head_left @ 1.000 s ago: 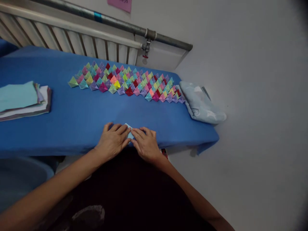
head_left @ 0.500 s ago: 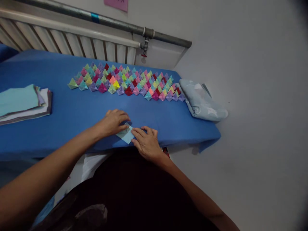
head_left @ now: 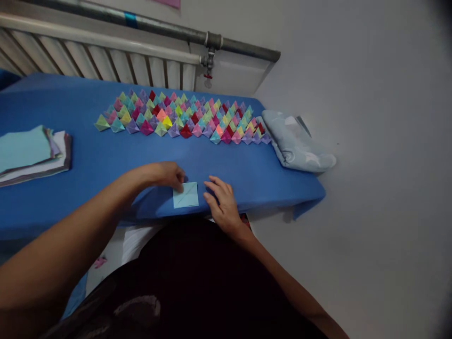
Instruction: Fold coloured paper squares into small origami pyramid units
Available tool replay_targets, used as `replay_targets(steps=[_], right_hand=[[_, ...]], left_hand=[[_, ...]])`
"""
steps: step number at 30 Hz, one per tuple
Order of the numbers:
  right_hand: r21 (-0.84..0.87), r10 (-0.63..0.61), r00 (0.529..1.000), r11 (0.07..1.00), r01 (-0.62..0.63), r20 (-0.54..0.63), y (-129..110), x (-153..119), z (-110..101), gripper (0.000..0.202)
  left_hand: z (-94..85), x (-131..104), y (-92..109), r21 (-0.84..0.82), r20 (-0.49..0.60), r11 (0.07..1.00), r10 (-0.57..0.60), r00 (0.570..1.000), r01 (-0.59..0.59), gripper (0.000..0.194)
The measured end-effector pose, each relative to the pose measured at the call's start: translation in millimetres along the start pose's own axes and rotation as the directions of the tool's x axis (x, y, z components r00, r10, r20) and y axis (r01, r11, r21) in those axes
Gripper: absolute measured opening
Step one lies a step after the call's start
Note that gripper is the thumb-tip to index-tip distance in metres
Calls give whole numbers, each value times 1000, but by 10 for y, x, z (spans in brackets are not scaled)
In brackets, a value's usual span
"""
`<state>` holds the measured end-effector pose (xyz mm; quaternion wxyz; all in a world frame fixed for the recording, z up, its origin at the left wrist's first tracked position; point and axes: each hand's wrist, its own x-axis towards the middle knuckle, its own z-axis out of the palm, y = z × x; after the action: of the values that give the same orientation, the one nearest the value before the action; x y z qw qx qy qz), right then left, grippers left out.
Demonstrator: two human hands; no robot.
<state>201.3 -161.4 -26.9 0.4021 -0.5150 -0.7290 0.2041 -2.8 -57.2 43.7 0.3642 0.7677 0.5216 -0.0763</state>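
A light blue folded paper square point(head_left: 186, 195) lies near the front edge of the blue-covered table, with a diagonal crease across its face. At its upper left corner, the curled fingers and thumb of my left hand point(head_left: 168, 174) pinch the paper. My right hand point(head_left: 221, 203) is open just to the right of the square, its fingers apart and not touching it. Behind both hands stand rows of small folded paper pieces point(head_left: 178, 122) in pink, green, purple, yellow, red and blue.
On the left lies a stack of coloured paper sheets point(head_left: 24, 148). A folded grey-blue patterned cloth point(head_left: 298, 143) rests at the table's right end, beside the wall. Along the back run a radiator point(head_left: 106, 63) and a metal pipe point(head_left: 165, 29) with a red-handled valve point(head_left: 209, 66).
The paper has turned from a tilted position to lie square to the table edge. My right hand has let go and moved slightly right, while my left hand stays at the paper.
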Motion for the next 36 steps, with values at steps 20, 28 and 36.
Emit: replay_targets(steps=[20,28,36], right_hand=[[692,409,902,612,-382,136,-570,360,145,26],[696,452,881,588,-412,140,-522,349,131,25],[694,395,907,611,-380,149,-529,291,80,24]], left_hand=[[698,-420,203,-900,-409,-11,-324,853,-436,42],[795,-428,160,-922,-386,74,-258,886,-381,39],[799,-512,121,-885,-447,226,-167,879,-407,29]])
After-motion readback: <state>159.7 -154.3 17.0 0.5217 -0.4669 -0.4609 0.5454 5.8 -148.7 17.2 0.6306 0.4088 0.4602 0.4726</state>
